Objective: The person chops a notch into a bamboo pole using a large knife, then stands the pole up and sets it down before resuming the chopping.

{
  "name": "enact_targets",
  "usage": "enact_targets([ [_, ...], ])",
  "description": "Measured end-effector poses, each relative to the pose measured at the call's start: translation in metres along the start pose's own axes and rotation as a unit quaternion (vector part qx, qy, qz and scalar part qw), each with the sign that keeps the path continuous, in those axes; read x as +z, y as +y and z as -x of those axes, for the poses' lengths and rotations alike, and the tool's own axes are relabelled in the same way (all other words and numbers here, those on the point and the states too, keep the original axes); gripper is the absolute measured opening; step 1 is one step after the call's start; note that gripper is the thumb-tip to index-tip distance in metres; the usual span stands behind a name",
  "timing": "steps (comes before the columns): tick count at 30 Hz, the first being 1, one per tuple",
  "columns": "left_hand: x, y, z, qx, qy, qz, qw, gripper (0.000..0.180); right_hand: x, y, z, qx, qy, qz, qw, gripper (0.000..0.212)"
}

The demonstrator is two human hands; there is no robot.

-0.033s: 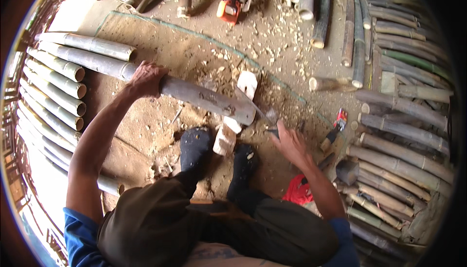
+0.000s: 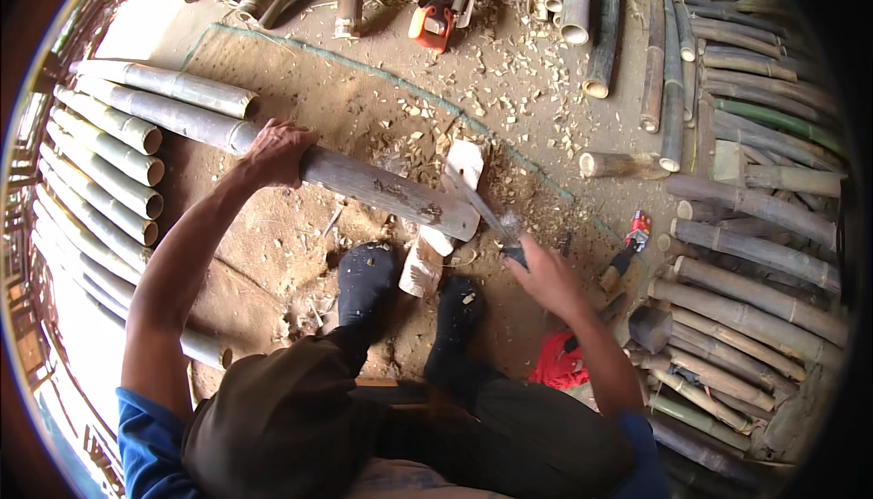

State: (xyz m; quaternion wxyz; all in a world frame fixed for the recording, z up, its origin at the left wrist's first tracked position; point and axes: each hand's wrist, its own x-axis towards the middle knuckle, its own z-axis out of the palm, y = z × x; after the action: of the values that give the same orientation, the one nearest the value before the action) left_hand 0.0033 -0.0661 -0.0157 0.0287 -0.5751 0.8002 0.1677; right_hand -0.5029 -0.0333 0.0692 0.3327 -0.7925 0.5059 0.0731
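Dirt floor [image 2: 300,226] littered with chips, bamboo stacked all round; left hand [image 2: 273,151] gripping the bamboo pole [image 2: 382,191] at frame centre; right hand [image 2: 538,273] closed on a knife [image 2: 477,201], trimming the pole's end; next cut probably needs the pole held steady.

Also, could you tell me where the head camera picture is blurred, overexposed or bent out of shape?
In the head view, the blade in the right hand is smeared by motion; the left hand on the bamboo pole is sharp; the lower left rim is washed out by daylight; the bamboo stacks curve toward the dark fisheye border.
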Motion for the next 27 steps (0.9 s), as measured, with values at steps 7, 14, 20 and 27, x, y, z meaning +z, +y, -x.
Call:
enact_targets([
  [7,-0.019,-0.002,-0.037,0.006,-0.194,0.028,0.981,0.068,-0.026,-0.02,0.024,0.15,-0.14,-0.616,0.76,0.051],
  [14,-0.019,0.014,-0.032,-0.068,-0.196,0.029,0.978,0.048,-0.007,-0.003,0.027,0.096,-0.094,-0.432,0.892,0.045],
  [20,-0.002,0.012,-0.008,-0.031,-0.046,0.015,0.998,0.048,-0.028,-0.046,0.023,0.005,0.043,-0.055,0.998,0.045],
  [27,0.001,0.016,-0.014,-0.037,-0.02,0.018,0.999,0.048,0.001,-0.044,0.009,-0.219,0.267,-0.034,0.938,0.037],
])
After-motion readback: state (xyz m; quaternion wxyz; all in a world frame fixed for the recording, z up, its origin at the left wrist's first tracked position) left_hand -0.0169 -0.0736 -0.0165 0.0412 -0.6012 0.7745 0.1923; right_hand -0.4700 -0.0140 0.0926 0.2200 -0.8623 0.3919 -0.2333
